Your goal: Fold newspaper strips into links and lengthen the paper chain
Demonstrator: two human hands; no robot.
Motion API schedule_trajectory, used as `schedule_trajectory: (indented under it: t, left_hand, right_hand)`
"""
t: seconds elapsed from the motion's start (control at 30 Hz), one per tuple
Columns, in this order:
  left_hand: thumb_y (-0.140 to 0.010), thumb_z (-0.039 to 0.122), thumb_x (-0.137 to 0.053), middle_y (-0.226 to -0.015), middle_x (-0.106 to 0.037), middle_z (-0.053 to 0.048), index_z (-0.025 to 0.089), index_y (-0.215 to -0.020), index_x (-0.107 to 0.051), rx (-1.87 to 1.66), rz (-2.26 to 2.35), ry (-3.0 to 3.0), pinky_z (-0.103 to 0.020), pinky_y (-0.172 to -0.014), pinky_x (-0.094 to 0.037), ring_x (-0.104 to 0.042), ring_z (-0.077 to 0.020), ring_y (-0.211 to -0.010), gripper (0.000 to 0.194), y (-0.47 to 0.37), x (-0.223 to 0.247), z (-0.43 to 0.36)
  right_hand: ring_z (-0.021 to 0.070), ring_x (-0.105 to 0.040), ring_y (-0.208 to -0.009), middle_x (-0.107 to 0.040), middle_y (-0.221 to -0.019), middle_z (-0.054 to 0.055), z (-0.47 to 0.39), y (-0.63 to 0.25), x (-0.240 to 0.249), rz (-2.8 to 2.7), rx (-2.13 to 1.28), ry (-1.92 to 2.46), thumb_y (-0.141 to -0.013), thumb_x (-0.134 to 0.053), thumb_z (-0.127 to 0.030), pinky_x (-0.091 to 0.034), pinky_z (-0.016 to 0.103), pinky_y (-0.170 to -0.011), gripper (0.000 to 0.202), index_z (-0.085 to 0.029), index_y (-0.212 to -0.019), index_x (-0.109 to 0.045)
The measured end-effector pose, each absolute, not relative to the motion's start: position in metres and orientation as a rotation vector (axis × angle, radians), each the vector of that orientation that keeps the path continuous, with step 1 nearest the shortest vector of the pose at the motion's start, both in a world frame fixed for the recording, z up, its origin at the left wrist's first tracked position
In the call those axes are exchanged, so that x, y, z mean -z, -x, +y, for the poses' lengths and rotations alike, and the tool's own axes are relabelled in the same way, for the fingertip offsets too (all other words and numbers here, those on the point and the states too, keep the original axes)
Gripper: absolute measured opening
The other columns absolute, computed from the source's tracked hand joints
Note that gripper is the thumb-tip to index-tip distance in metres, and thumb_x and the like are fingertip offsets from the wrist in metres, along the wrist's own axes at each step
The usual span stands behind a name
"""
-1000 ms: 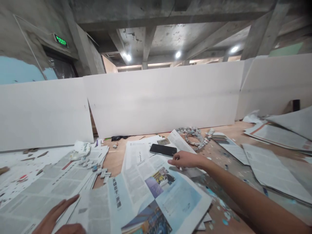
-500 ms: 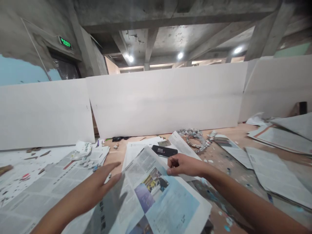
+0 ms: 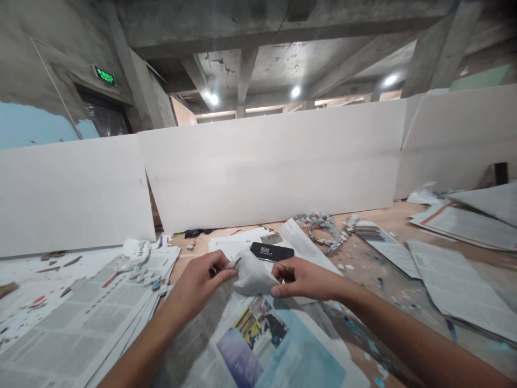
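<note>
A newspaper sheet (image 3: 299, 345) with a colour photo and a pale blue patch lies in front of me, its far edge lifted and curled. My left hand (image 3: 208, 275) pinches that edge at its left corner between thumb and fingers. On the right side of the same edge, my right hand (image 3: 301, 277) grips the paper with thumb and bent fingers. Just behind the raised edge lies a black phone-like object (image 3: 271, 251), resting on more printed sheets.
A coil of folded paper pieces (image 3: 323, 229) lies behind on the right. Newspaper stacks spread at left (image 3: 92, 307) and right (image 3: 460, 285). A crumpled white packet (image 3: 135, 253) sits on the left stack. White panels (image 3: 266, 167) stand along the back. Paper scraps litter the table.
My left hand has come in from the left and closed on the newspaper's edge. The far edge, flat before, is now bent up between both hands.
</note>
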State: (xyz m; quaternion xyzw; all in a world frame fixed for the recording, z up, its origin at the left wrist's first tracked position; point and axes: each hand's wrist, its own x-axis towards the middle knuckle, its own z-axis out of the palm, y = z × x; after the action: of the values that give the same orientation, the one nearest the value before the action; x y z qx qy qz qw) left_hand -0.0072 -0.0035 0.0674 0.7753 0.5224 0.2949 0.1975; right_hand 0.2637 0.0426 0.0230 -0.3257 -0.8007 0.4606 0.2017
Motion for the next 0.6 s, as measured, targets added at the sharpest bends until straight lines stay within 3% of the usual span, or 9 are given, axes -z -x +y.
schedule_trajectory:
  t: [0.13,0.27,0.4,0.5,0.6]
  left_hand:
    - [-0.086,0.043,-0.062,-0.07,-0.056,0.003,0.021,-0.073,-0.052,-0.857,1.45,-2.188,-0.024,-0.06,-0.035,-0.05,-0.0152,-0.068,0.028,0.002,-0.065,-0.004]
    - [-0.085,0.038,-0.064,-0.071,-0.055,0.004,0.021,-0.073,-0.051,-0.876,1.408,-2.174,-0.024,-0.061,-0.035,-0.049,-0.0149,-0.069,0.024,0.002,-0.063,-0.001]
    - [-0.085,0.035,-0.064,-0.073,-0.057,0.004,0.021,-0.075,-0.054,-0.871,1.389,-2.162,-0.024,-0.063,-0.036,-0.051,-0.0148,-0.071,0.02,0.002,-0.062,0.002]
    - [-0.086,0.032,-0.064,-0.076,-0.057,0.005,0.023,-0.088,-0.056,-0.906,1.387,-2.137,-0.024,-0.066,-0.038,-0.053,-0.0147,-0.074,0.013,0.002,-0.058,0.002]
    - [-0.089,0.031,-0.061,-0.075,-0.056,0.006,0.026,-0.105,-0.049,-0.972,1.358,-2.049,-0.024,-0.064,-0.039,-0.055,-0.0149,-0.073,0.021,0.002,-0.051,0.002]
  right_hand:
    - [0.0115,-0.045,-0.066,-0.055,-0.075,-0.001,0.04,-0.262,-0.026,-2.135,-1.291,0.864,-0.084,-0.064,-0.055,-0.034,0.022,-0.058,0.041,-0.015,-0.093,-0.065]
    - [0.0092,-0.037,-0.058,-0.047,-0.067,-0.004,0.04,-0.261,-0.024,-2.04,-1.371,0.867,-0.088,-0.057,-0.058,-0.03,0.021,-0.053,0.043,-0.015,-0.089,-0.064]
    - [0.0096,-0.04,-0.059,-0.051,-0.068,-0.003,0.042,-0.26,-0.02,-2.036,-1.407,0.856,-0.085,-0.064,-0.051,-0.031,0.022,-0.055,0.037,-0.015,-0.086,-0.066]
    - [0.0101,-0.042,-0.06,-0.053,-0.068,-0.003,0.041,-0.259,-0.019,-1.999,-1.421,0.846,-0.08,-0.069,-0.047,-0.032,0.022,-0.057,0.033,-0.014,-0.083,-0.065]
    - [0.0093,-0.04,-0.058,-0.05,-0.064,-0.004,0.037,-0.256,-0.021,-1.939,-1.403,0.864,-0.078,-0.072,-0.046,-0.03,0.021,-0.054,0.033,-0.015,-0.075,-0.06]
